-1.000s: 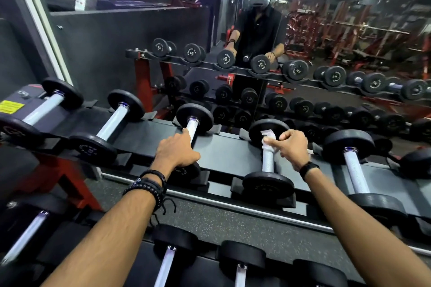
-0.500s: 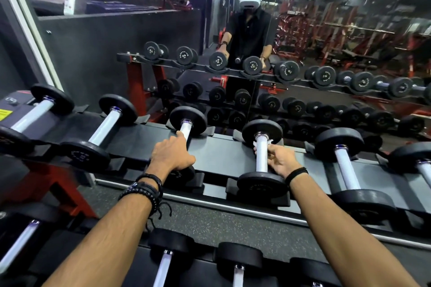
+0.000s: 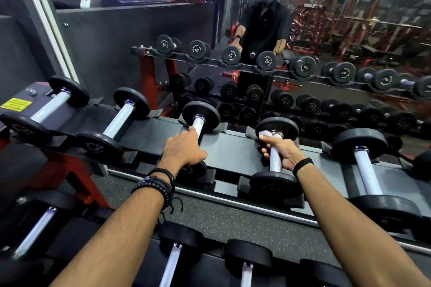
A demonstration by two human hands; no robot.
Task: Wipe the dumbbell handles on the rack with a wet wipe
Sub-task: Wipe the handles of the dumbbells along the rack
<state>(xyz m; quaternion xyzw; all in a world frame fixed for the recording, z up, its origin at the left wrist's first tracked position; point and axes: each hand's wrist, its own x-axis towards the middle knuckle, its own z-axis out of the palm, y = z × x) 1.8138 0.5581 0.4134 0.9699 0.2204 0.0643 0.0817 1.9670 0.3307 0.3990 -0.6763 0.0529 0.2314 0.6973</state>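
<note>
Black-plated dumbbells with silver handles lie in a row on the top shelf of the dark rack [image 3: 235, 154]. My right hand [image 3: 283, 151] curls round the handle of one dumbbell [image 3: 276, 163], pressing a crumpled white wet wipe [image 3: 264, 134] against its far end near the rear plate. My left hand [image 3: 184, 150] grips the handle of the neighbouring dumbbell [image 3: 199, 123] to the left, covering its near half; the index finger lies along the bar.
More dumbbells sit to the left [image 3: 119, 120] and right [image 3: 365, 165] on the same shelf, and a lower shelf [image 3: 171, 265] holds others. A wall mirror behind the rack reflects a person [image 3: 265, 21] and the gym. Red rack legs [image 3: 77, 177] stand at left.
My right hand slid down the handle toward the near plate, then back up, and the wipe is now bunched at the far end. My left hand kept its grip.
</note>
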